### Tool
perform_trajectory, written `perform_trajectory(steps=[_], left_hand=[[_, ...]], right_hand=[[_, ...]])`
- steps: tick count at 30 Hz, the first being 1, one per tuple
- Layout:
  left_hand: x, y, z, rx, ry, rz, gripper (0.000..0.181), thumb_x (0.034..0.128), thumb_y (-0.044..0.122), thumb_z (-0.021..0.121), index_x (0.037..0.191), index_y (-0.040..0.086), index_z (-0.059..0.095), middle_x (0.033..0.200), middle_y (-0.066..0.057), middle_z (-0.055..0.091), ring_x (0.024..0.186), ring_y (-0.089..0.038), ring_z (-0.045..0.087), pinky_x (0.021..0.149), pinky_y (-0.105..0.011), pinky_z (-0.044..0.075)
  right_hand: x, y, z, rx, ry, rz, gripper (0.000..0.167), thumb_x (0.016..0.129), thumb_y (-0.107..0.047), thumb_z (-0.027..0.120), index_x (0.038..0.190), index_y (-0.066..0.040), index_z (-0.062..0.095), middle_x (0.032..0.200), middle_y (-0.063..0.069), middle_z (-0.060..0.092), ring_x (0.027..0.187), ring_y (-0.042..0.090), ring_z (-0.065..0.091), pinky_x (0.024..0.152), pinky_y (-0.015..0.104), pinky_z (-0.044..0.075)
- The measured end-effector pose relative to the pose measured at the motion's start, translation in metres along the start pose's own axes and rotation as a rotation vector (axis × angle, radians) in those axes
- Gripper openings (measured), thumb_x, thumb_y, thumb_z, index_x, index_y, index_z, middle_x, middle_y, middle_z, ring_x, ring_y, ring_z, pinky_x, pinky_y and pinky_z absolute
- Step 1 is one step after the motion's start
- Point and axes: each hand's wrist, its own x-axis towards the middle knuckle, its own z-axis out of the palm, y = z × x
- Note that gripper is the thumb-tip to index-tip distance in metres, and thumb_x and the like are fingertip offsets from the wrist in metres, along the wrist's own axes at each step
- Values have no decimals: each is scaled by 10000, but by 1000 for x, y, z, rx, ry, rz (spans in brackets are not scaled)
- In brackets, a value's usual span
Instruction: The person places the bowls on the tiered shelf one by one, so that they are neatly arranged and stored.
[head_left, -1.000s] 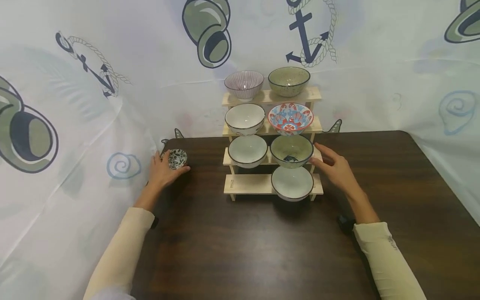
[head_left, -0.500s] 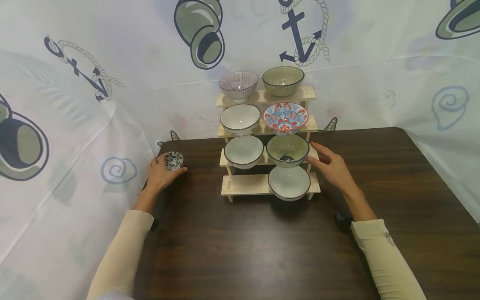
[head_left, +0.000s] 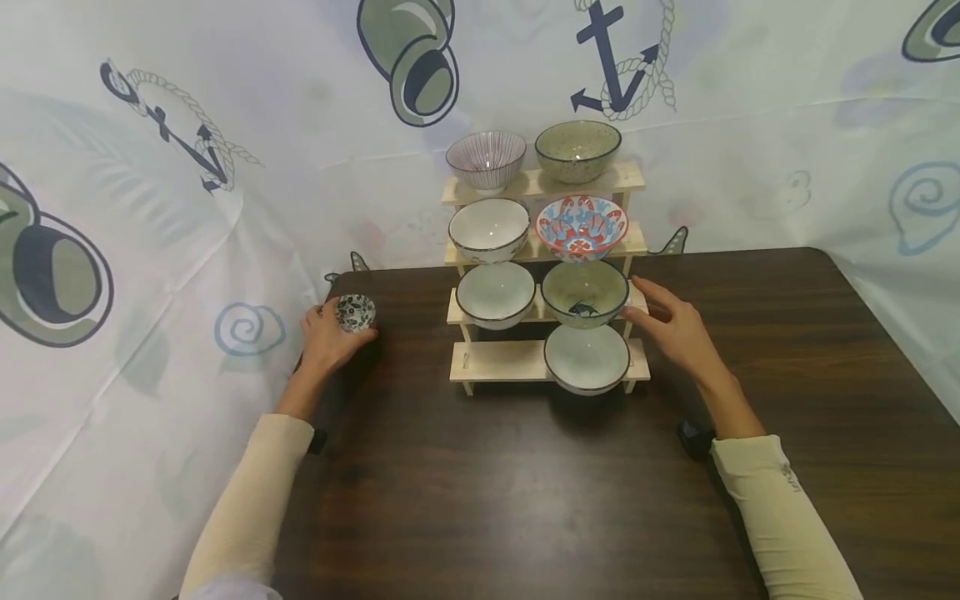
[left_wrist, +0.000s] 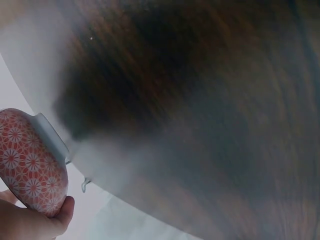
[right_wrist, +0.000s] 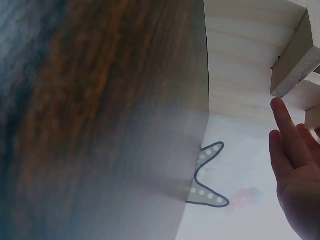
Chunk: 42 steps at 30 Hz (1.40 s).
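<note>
At the table's left edge, my left hand grips a small bowl with a black-and-white floral inside. The left wrist view shows its red, flower-patterned outside, with the thumb against the wall. My right hand reaches to the right side of a tiered wooden rack; its fingers extend beside an olive-green bowl. In the right wrist view, a fingertip is at a wooden part of the rack; contact is hard to tell.
On the rack stand a white bowl on the lowest tier, another white bowl, a white one, a red-blue patterned bowl, a purple-striped bowl and a speckled green bowl. A printed cloth hangs behind the dark table.
The head view shifts slightly. Both hands stay nearly in place, the left with the small bowl, the right beside the rack. The bowls on the rack have not moved.
</note>
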Motion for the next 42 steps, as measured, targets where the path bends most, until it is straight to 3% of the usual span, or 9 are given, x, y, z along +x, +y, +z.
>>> perform_trajectory(steps=[6,13,20,42], left_hand=[[-6,3,-9,-6,35,42,984,800,429,827,1554,8,356,1507,-384,304,1409,-522,249,1102,-651,354],[-16,15,-24,-24,40,47,1003,784,433,835,1563,20,356,1527,-377,295,1426,-521,241,1109,-659,353],[-23,24,-40,12,60,84,1016,792,433,829,1580,30,331,1532,-370,302,1429,-531,259,1105,-674,353],[-59,58,-60,-59,114,161,1011,717,422,879,1555,102,412,1542,-284,341,1405,-461,317,1094,-661,377]], right_hand=[[-1,-3,-1,-16,7,-10,671,1006,-397,674,1602,-241,407,1667,89,377,1390,503,508,1081,660,460],[-2,-5,0,-25,13,-4,676,1001,-433,670,1600,-256,410,1664,94,381,1392,507,504,1085,658,458],[-2,-2,2,-16,-10,24,691,994,-468,666,1605,-296,393,1679,76,353,1428,505,464,1115,670,425],[-1,-1,-1,-30,-10,23,705,1003,-463,653,1619,-276,364,1679,105,347,1418,525,464,1090,682,437]])
